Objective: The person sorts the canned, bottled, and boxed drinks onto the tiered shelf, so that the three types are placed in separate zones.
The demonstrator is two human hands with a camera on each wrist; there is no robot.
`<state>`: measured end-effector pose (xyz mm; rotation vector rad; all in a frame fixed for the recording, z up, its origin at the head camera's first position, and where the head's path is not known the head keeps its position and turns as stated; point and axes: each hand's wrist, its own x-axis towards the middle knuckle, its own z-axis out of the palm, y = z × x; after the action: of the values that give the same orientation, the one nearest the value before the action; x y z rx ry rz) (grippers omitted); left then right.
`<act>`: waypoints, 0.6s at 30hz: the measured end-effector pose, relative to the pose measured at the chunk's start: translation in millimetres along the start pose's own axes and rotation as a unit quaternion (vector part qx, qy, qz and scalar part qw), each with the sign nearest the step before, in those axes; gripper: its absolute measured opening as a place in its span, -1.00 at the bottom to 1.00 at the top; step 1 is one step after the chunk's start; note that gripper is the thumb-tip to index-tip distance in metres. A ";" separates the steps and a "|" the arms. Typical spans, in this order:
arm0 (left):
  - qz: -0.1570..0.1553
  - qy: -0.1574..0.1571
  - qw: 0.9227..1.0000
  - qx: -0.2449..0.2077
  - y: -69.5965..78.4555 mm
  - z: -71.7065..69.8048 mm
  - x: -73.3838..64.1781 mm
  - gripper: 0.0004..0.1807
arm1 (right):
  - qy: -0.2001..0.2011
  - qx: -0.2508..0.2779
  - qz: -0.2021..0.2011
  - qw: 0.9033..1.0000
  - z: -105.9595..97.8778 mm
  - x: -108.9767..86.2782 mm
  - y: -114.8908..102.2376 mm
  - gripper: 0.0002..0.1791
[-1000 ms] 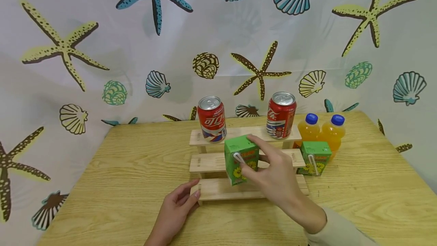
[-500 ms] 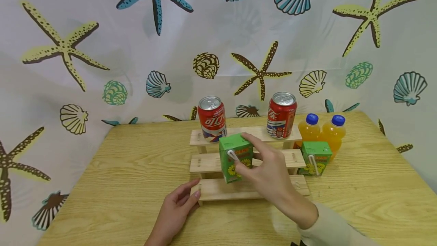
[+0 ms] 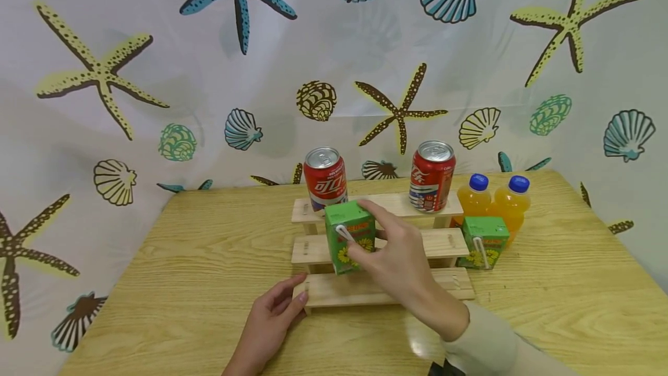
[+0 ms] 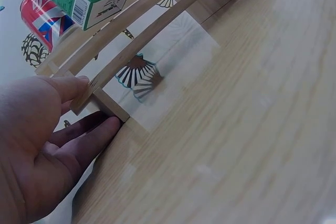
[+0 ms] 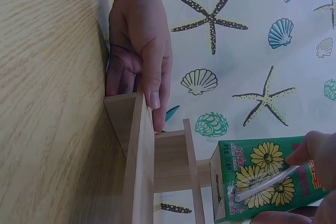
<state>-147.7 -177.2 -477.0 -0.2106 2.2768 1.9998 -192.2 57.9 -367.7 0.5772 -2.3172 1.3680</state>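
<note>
My right hand (image 3: pixel 399 257) holds a green drink carton (image 3: pixel 338 251) upright, thumb at its front by the white straw, fingers at the back. The carton is in the air in front of the left half of a three-step wooden rack (image 3: pixel 339 292); its bare underside shows in the left wrist view. At the rack's left end, my left hand (image 3: pixel 273 312) grips the lowest step, its thumb (image 4: pixel 73 86) against the plank and fingers beside the leg. On the top step stand two red cola cans, one left (image 3: pixel 326 179) and one right (image 3: pixel 432 179).
Right of the rack, a second green carton (image 3: pixel 484 239) stands on the wooden table (image 3: pixel 209 248). Behind it are two orange juice bottles with blue caps (image 3: pixel 510 205). A white curtain (image 3: pixel 292 28) printed with starfish and shells hangs at the back.
The right hand has moved left with the carton and slightly up, from the middle of the rack toward its left side. The left hand stays on the rack's end.
</note>
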 end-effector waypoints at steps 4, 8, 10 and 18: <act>-0.001 -0.001 1.000 -0.001 0.0 0.0 0.1 -0.47 | 0.006 -0.005 -0.001 1.000 4.4 1.5 0.4 -0.34; -0.002 -0.002 1.000 -0.001 0.6 -0.2 -0.2 -0.47 | 0.010 -0.004 0.002 1.000 8.2 2.3 0.9 -0.35; -0.001 -0.002 1.000 -0.002 0.4 -0.5 -0.4 -0.47 | 0.013 -0.004 0.004 1.000 9.9 2.8 1.2 -0.35; -0.007 0.000 1.000 0.001 0.0 -1.7 -0.7 -0.47 | 0.031 -0.008 -0.009 0.999 15.5 6.0 -0.9 -0.35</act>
<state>-147.0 -178.9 -476.7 -0.2268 2.2703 1.9918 -198.6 42.9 -370.9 0.5416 -2.2672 1.3388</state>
